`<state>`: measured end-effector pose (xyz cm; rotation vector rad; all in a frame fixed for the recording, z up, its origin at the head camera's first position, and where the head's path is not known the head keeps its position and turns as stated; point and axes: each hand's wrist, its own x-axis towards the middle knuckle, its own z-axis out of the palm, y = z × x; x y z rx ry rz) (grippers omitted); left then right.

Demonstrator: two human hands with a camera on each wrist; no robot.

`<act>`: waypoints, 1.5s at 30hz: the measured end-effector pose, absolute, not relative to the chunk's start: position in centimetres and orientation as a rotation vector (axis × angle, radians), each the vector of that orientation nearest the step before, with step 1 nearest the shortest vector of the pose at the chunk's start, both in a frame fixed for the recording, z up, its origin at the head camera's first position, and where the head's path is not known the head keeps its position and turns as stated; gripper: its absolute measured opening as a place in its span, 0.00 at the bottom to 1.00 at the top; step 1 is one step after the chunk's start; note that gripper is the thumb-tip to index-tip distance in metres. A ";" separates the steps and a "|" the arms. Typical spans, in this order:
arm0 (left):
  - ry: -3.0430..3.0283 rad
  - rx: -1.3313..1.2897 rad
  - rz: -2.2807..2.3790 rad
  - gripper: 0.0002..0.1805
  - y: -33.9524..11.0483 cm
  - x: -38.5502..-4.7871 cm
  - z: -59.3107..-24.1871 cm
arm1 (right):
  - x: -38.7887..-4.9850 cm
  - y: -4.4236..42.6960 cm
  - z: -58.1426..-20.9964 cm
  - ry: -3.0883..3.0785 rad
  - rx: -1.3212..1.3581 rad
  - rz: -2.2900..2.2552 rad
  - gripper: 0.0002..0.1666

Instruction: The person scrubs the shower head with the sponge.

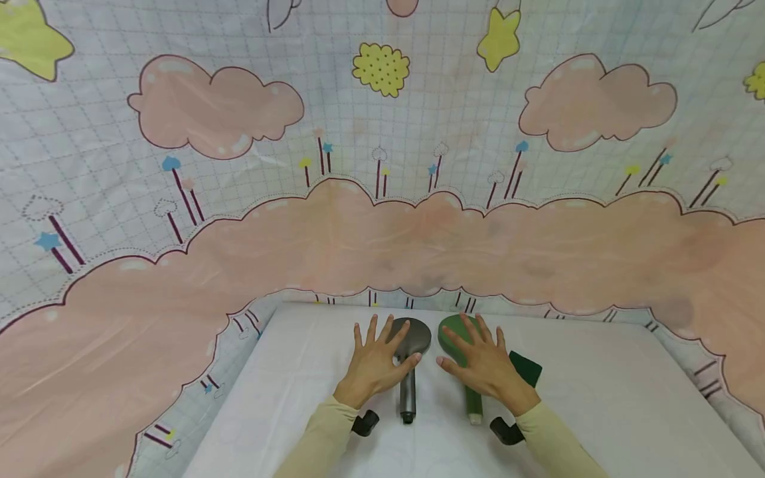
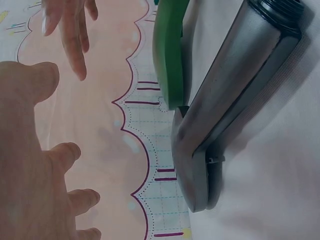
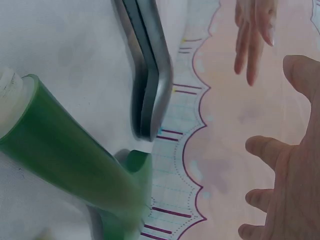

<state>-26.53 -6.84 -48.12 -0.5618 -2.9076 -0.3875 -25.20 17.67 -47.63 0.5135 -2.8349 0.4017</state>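
Note:
A grey handheld shower head (image 1: 420,337) lies on the white table, its round head toward the back wall and its handle toward me. Beside it on the right lies a green handheld shower head (image 1: 473,399); pale threads show at its handle end (image 3: 9,100). My left hand (image 1: 376,364) is spread above and left of the grey one, covering part of its head. My right hand (image 1: 487,368) is likewise spread over the green one. Both hands hold nothing, and in the wrist views they appear apart from the shower heads.
A dark green flat piece (image 1: 527,369) lies right of my right hand, partly hidden by it. Black wrist-worn devices (image 1: 366,423) sit at both wrists. Behind the white table (image 1: 627,398) hangs a cloth backdrop (image 1: 418,245) printed with clouds and stars.

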 end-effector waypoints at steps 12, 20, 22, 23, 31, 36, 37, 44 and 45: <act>-2.911 -0.569 -0.407 0.41 -6.3 -26.2 -47.9 | -24.7 18.0 -48.0 -2.822 0.514 0.415 0.40; -2.901 -0.579 -0.377 0.42 -5.8 -26.4 -47.4 | -24.7 18.6 -47.2 -2.818 0.502 0.371 0.39; -2.900 -0.579 -0.391 0.42 -5.7 -26.4 -47.3 | -24.6 18.9 -47.1 -2.822 0.496 0.378 0.40; -2.900 -0.577 -0.399 0.42 -5.7 -26.4 -47.2 | -24.6 19.0 -47.1 -2.824 0.495 0.383 0.40; -2.896 -0.598 -0.515 0.43 -4.4 -26.1 -47.2 | -24.2 20.9 -47.2 -2.813 0.429 0.413 0.41; -2.911 -0.609 -0.548 0.42 -3.3 -25.8 -47.9 | -23.7 22.5 -47.6 -2.800 0.399 0.426 0.41; -2.917 -0.611 -0.560 0.41 -3.1 -25.7 -48.1 | -23.6 22.8 -47.6 -2.790 0.395 0.421 0.41; -2.875 -0.630 -0.721 0.40 -1.5 -25.2 -48.4 | -23.1 25.0 -48.1 -2.809 0.324 0.388 0.41; -2.865 -0.631 -0.737 0.40 -1.3 -25.1 -48.4 | -23.0 25.3 -48.2 -2.817 0.316 0.389 0.41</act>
